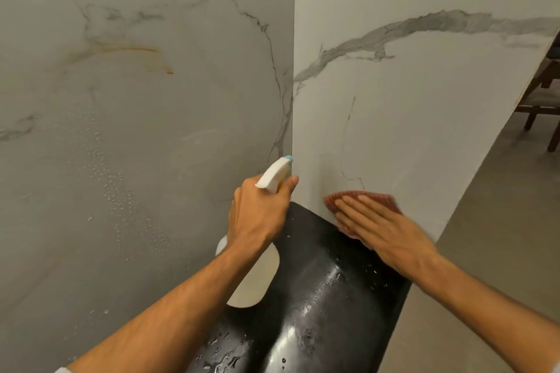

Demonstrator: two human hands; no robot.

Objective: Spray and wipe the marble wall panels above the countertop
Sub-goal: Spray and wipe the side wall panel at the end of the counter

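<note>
Nearest, a wet black desk (318, 306) fills the lower centre. Above it, the left hand (257, 215) grips a white spray bottle (274, 174), nozzle towards the corner seam. The right hand (381, 227) lies flat, pressing a reddish cloth (363, 200) low on the right marble panel (424, 115). Spray droplets (115, 191) run diagonally down the left marble panel (166, 118), at frame left, so wiping them likely means reaching across the bottle.
</note>
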